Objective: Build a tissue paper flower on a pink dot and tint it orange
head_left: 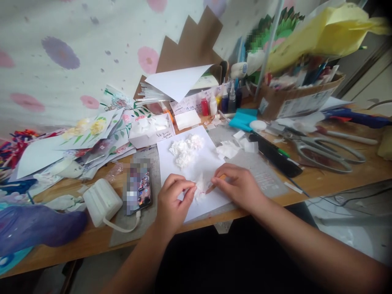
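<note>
The light is soft and pale — the white sheet (171,167) under the left hand (176,200) looks bright. Past both hands, the far edges look stretched and blurry — the top right corner is dark.

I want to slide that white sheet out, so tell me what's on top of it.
On the white sheet lie fluffy white clumps and, between the left hand and right hand, a thin white piece. Anything beneath the hands is hidden.

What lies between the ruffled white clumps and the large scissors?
White paper scraps, a long black strip and a slim green item, in the head view.
</note>
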`<action>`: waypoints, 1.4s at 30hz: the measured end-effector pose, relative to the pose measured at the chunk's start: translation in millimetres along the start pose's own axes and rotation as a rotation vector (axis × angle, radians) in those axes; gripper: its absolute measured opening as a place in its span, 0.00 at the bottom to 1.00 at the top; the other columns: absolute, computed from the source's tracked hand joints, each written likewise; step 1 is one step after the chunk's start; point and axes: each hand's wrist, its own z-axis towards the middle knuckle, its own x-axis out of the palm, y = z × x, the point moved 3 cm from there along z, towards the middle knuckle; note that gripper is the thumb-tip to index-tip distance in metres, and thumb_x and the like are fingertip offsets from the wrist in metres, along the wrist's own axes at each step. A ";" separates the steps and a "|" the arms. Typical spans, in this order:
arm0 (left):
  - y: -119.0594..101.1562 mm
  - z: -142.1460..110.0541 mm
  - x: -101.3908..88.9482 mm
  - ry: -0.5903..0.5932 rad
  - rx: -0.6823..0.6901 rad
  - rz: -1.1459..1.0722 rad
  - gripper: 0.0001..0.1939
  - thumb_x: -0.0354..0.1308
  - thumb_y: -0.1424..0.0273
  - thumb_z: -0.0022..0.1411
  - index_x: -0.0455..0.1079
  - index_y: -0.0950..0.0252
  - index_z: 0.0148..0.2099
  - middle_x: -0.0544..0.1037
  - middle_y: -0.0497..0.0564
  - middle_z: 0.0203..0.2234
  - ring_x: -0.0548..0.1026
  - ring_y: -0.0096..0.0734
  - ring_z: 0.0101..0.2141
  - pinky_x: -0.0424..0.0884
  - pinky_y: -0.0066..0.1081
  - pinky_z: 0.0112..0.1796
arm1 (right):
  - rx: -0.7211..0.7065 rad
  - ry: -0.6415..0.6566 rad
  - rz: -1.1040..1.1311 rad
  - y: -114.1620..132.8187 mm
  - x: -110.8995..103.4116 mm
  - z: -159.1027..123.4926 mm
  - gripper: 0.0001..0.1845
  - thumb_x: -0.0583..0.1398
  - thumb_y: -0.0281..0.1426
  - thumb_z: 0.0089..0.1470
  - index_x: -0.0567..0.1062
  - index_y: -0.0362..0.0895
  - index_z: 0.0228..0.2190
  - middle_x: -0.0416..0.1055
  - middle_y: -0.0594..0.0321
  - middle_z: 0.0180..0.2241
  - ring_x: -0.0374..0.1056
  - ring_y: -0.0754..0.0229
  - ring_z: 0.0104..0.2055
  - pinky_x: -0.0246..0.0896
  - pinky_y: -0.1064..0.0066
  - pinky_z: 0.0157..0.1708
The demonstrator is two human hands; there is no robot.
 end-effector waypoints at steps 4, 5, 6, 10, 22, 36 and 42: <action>-3.7 -2.6 5.5 0.049 0.098 0.030 0.06 0.57 0.77 0.57 0.73 0.63 0.36 0.67 0.48 0.29 0.69 0.24 0.30 0.67 0.26 0.31 | -0.054 0.057 0.016 1.9 2.4 -0.5 0.10 0.59 0.31 0.52 0.76 0.45 0.22 0.73 0.62 0.27 0.68 0.63 0.31 0.60 0.70 0.34; -4.2 -3.2 6.8 0.070 0.116 0.044 0.07 0.57 0.77 0.56 0.73 0.63 0.36 0.67 0.48 0.30 0.68 0.25 0.30 0.67 0.26 0.31 | -0.057 0.052 0.018 1.5 2.2 -0.6 0.09 0.60 0.31 0.52 0.76 0.45 0.22 0.73 0.62 0.27 0.68 0.63 0.31 0.60 0.70 0.33; -4.6 -3.9 7.8 0.092 0.131 0.063 0.07 0.57 0.78 0.56 0.73 0.63 0.36 0.66 0.49 0.30 0.68 0.25 0.30 0.66 0.27 0.31 | -0.053 0.037 0.023 0.8 1.4 -0.8 0.09 0.60 0.31 0.52 0.75 0.44 0.22 0.73 0.62 0.26 0.68 0.62 0.30 0.60 0.70 0.33; -7.9 -6.6 9.1 0.170 0.185 0.176 0.08 0.57 0.79 0.55 0.75 0.62 0.34 0.68 0.49 0.28 0.66 0.28 0.30 0.65 0.30 0.32 | 0.026 -0.128 0.120 -4.8 -7.4 -2.7 0.13 0.59 0.29 0.50 0.69 0.44 0.17 0.69 0.65 0.22 0.65 0.63 0.26 0.59 0.69 0.31; -13.1 -9.5 9.6 0.222 0.197 0.284 0.09 0.56 0.79 0.55 0.74 0.62 0.31 0.69 0.49 0.28 0.65 0.29 0.30 0.64 0.31 0.32 | -0.098 -0.098 0.022 2.0 -3.7 -1.3 0.11 0.58 0.29 0.53 0.72 0.42 0.20 0.70 0.61 0.25 0.66 0.63 0.29 0.60 0.70 0.32; -3.9 -8.9 9.9 0.275 0.106 0.145 0.05 0.56 0.75 0.57 0.73 0.63 0.34 0.69 0.51 0.32 0.69 0.31 0.33 0.68 0.32 0.34 | -0.146 0.007 -0.112 3.3 5.1 0.4 0.11 0.58 0.33 0.54 0.75 0.43 0.23 0.72 0.60 0.26 0.67 0.61 0.31 0.59 0.69 0.32; -2.0 -8.5 10.0 0.271 0.094 0.132 0.04 0.57 0.75 0.56 0.72 0.64 0.34 0.68 0.51 0.32 0.68 0.31 0.33 0.68 0.32 0.34 | 0.087 -0.170 0.105 -8.4 -4.5 0.1 0.11 0.60 0.31 0.51 0.71 0.44 0.18 0.70 0.64 0.22 0.66 0.62 0.28 0.58 0.69 0.31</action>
